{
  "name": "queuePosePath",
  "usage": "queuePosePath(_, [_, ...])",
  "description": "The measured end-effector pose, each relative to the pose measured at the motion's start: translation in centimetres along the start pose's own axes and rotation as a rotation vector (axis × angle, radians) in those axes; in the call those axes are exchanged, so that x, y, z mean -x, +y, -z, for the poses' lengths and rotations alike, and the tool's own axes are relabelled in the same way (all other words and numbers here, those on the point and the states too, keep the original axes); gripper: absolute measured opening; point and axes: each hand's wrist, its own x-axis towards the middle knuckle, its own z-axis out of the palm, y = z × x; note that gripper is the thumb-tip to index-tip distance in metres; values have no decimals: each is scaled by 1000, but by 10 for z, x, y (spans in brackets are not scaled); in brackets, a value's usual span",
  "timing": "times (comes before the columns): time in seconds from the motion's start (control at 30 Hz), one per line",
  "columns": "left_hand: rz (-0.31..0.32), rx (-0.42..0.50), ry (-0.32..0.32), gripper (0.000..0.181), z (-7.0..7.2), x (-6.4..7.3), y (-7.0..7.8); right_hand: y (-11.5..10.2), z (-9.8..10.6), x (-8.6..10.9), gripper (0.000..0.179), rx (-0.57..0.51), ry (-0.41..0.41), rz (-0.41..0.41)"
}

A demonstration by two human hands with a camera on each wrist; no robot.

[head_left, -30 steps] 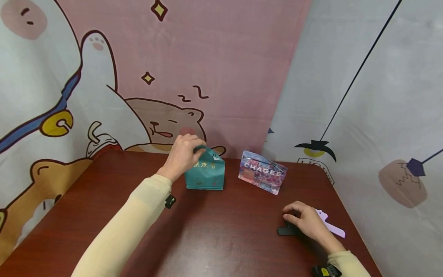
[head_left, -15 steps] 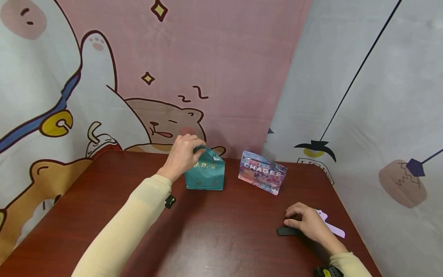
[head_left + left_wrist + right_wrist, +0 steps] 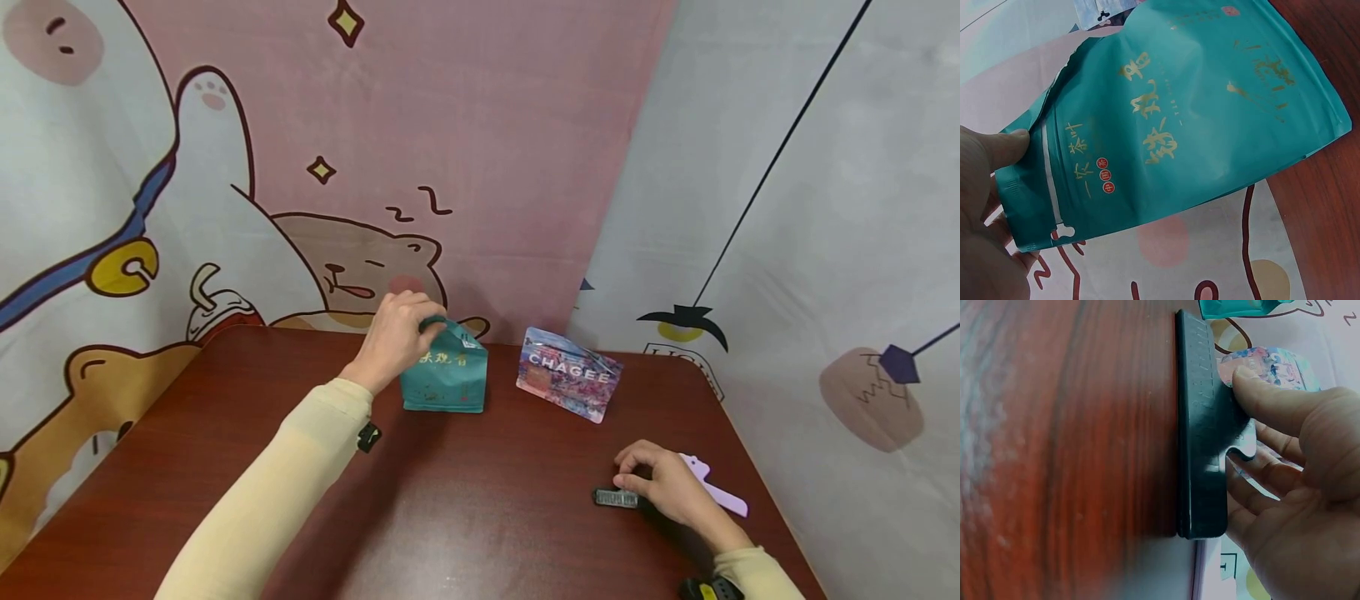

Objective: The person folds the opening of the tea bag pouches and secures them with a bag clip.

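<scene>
My left hand (image 3: 400,335) pinches the folded top of a teal tea bag (image 3: 446,379), which stands upright at the back of the table. In the left wrist view the thumb presses the top strip of that bag (image 3: 1191,106), beside a torn-open edge. At the right, my right hand (image 3: 663,479) grips a black bag clip (image 3: 617,498) close over the tabletop. Its thumb lies on the handle of the clip (image 3: 1204,437) in the right wrist view, with the other fingers behind. A lilac clip (image 3: 723,497) lies just past this hand, partly hidden by it.
A pink and blue CHAGEE pouch (image 3: 570,372) leans at the back, right of the teal bag. The brown table (image 3: 480,500) meets a printed cloth backdrop (image 3: 480,150) behind and at the right side.
The black clip has tilted in my right hand, so a grey, ridged-looking face of its bar now shows. The right hand shifts only slightly. My left hand and the teal bag stay still.
</scene>
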Motion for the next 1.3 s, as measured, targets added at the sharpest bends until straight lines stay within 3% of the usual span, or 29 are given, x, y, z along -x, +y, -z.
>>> queuePosePath(0.17, [0,2,1,13,1,-1,0,-2,-1,0,22,8,12,14])
queuePosePath(0.6, [-2,-7,-4,13,3,-2,1,-5,-2,-2,13,5,-42,-64])
queuePosePath(1.07, [-6,-8,-6,13,0,-1,1,-6,1,-2,22,-7,-117,-30])
queuePosePath(1.3, [-7,-7,-8,12,1,-1,1,-12,0,-5,31,32,-48,-32])
